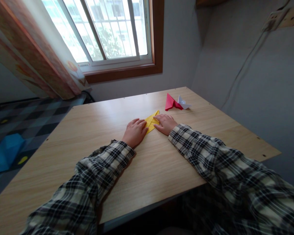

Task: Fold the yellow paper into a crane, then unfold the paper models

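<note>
A folded yellow paper (152, 120) lies flat on the wooden table (93, 130), between my two hands. My left hand (135, 132) rests on the paper's left edge with fingers bent and pressed down. My right hand (166, 123) presses its fingertips on the paper's right side. Both sleeves are plaid. Part of the paper is hidden under my fingers.
A red folded paper shape (171, 102) and a white folded paper shape (184, 103) sit at the table's far right. A window (107, 29) and a curtain (36, 62) are behind the table. A blue object (5, 151) lies on the floor, left.
</note>
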### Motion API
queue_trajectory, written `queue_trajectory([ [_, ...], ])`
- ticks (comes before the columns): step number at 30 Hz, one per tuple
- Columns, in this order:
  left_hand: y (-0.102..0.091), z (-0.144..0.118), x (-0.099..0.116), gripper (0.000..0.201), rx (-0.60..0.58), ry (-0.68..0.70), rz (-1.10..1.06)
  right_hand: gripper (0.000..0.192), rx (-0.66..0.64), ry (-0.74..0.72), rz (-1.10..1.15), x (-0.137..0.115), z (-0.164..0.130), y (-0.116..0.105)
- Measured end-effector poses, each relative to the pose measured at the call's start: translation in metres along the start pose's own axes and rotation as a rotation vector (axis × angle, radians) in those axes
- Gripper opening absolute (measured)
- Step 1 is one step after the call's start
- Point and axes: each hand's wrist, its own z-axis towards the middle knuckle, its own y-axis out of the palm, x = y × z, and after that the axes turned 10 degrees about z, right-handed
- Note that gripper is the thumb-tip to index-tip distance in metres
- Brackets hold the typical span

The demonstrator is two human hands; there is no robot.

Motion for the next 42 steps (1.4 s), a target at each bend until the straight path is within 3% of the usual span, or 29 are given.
queue_trajectory([
  [5,-0.001,0.002,-0.008,0.028,0.104,-0.048,-0.110,0.044,0.014,0.021,0.019,-0.003,-0.001,-0.004],
  [10,0.000,0.002,-0.010,0.030,0.118,-0.030,-0.131,0.034,0.031,-0.009,0.029,-0.001,-0.002,-0.005],
  [21,0.003,0.004,-0.011,0.033,0.059,0.012,-0.281,0.030,-0.026,-0.181,0.107,0.008,0.001,-0.009],
  [31,0.004,0.008,-0.015,0.034,0.042,-0.007,-0.387,0.025,-0.042,-0.321,0.030,0.024,0.008,-0.015],
  [42,0.005,0.010,-0.015,0.033,0.029,0.002,-0.451,0.023,-0.027,-0.323,0.017,0.024,0.007,-0.019],
])
